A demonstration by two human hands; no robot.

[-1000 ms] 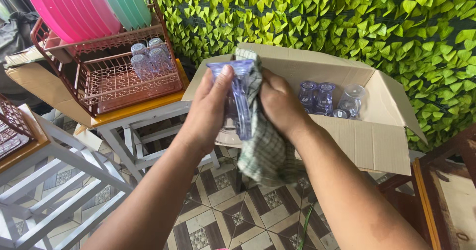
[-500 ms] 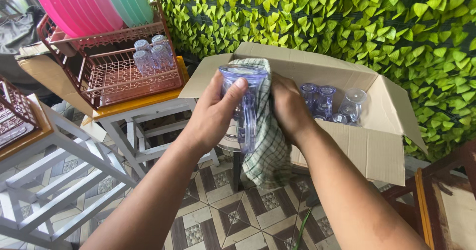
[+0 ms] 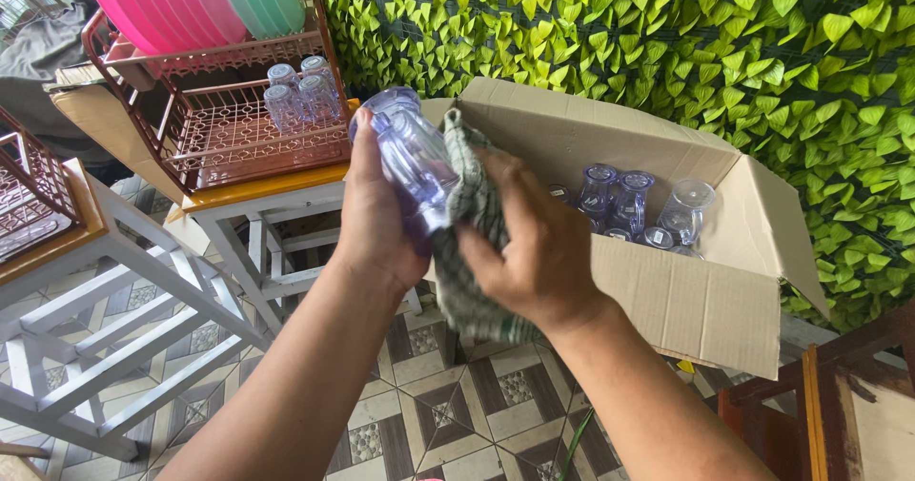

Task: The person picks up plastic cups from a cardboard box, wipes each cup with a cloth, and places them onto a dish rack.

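Purple-tinted glass (image 3: 412, 157) gripped by left hand (image 3: 376, 224), right hand (image 3: 534, 243) pressing checked cloth (image 3: 467, 281).

Two bare forearms come up from the bottom edge of the view, with no sleeve, cuff or glove on either. The left hand (image 3: 376, 219) wears no ring, watch or band that shows, and neither does the right hand (image 3: 534, 247). The nails on the right hand's fingers (image 3: 481, 271) are short and unpainted. Fine hair shows along both forearms. No clothing shows.
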